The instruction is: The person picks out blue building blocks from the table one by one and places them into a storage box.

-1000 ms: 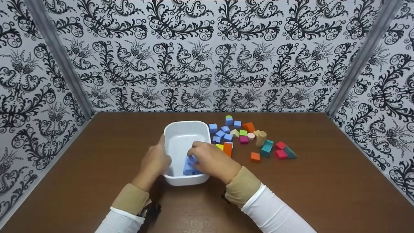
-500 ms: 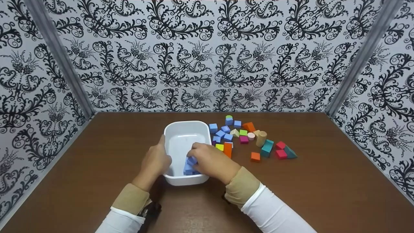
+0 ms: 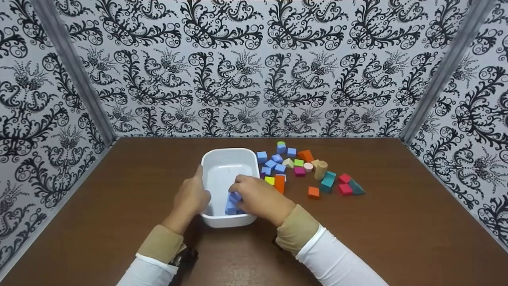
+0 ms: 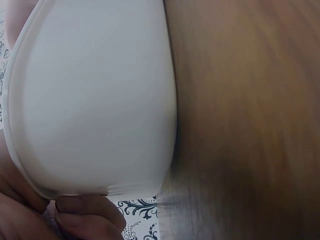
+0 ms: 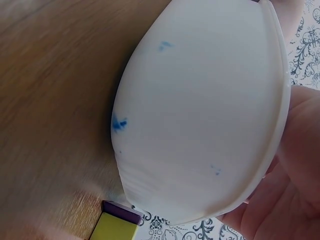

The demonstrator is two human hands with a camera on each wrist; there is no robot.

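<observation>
In the head view a white plastic tub [image 3: 228, 222] sits on the table. My left hand [image 3: 191, 195] grips its left rim, the thumb over the edge inside; fingers [image 4: 87, 215] of that hand curl against the tub's outer wall in the left wrist view. My right hand [image 3: 262, 197] reaches over the right rim and pinches a small blue block [image 3: 235, 197] low inside the tub. Under it lie more blue blocks [image 3: 230, 208], partly covered by the hand. From the right wrist, the tub's wall [image 5: 200, 110] with blue smudges hides the right fingertips.
Loose blocks lie right of the tub: several blue cubes [image 3: 271, 164], an orange block [image 3: 279, 184], a yellow block [image 3: 269, 180], a wooden cylinder [image 3: 320, 170], a teal block [image 3: 328, 182] and red cubes [image 3: 345, 189]. Patterned walls [image 3: 254, 79] border the brown table [image 3: 377, 238].
</observation>
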